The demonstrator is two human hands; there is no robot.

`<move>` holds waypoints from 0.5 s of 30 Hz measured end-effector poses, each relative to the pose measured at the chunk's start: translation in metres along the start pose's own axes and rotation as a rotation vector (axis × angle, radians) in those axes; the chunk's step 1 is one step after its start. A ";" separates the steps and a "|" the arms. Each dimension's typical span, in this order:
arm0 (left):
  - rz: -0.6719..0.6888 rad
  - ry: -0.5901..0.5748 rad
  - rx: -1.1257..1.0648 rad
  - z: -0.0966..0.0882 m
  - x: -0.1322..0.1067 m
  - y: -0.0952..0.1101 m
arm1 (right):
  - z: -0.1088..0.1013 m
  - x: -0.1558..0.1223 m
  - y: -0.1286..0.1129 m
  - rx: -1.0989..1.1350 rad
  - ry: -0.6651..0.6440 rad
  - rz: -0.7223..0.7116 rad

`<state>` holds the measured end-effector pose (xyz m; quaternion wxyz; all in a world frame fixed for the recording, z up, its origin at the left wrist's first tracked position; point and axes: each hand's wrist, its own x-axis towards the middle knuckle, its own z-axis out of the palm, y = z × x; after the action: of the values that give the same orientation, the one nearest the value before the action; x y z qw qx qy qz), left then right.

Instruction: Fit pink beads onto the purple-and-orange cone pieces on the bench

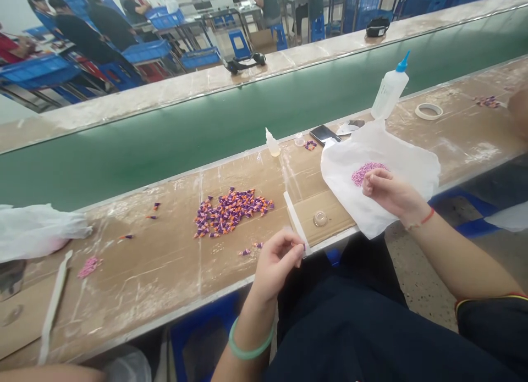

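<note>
My left hand (277,261) is closed in a pinch at the table's front edge. A small dark purple piece (303,247) shows at its fingertips, much like those in the nearby pile of purple-and-orange pieces (231,211). Two or so loose pieces (245,252) lie just left of that hand. Over a white plastic bag (342,173), my right hand (390,192) is held with its fingers drawn together beside a heap of tiny pink beads (365,172). Whatever is between those fingers is too small to make out. A small clear round dish (320,219) sits on cardboard between my hands.
Behind stand a small glue bottle (272,144) and a large blue-tipped bottle (390,93). A phone (324,134), a ring of pieces (310,145) and a tape roll (429,111) lie nearby. A green belt (165,123) runs beyond the table. Other people's arms reach in at both sides.
</note>
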<state>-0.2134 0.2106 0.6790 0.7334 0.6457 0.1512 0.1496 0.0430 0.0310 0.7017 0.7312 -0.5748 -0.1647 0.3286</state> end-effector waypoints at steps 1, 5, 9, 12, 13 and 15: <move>0.007 -0.005 -0.019 0.007 0.004 0.003 | 0.009 -0.007 0.000 0.030 -0.021 0.000; 0.048 -0.025 -0.062 0.037 0.021 0.021 | 0.046 -0.033 0.003 0.143 -0.117 0.017; 0.073 -0.011 -0.093 0.055 0.033 0.036 | 0.071 -0.047 0.007 0.131 -0.218 -0.134; 0.071 0.010 -0.122 0.059 0.034 0.039 | 0.079 -0.049 0.007 0.033 -0.262 -0.306; 0.066 0.017 -0.130 0.059 0.033 0.039 | 0.080 -0.049 0.007 -0.013 -0.271 -0.354; 0.052 0.019 -0.151 0.058 0.030 0.037 | 0.080 -0.050 0.005 -0.123 -0.273 -0.455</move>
<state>-0.1624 0.1752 0.7214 0.7745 0.5907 0.1298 0.1856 -0.0450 0.0569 0.7267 0.7209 -0.5168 -0.4063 0.2195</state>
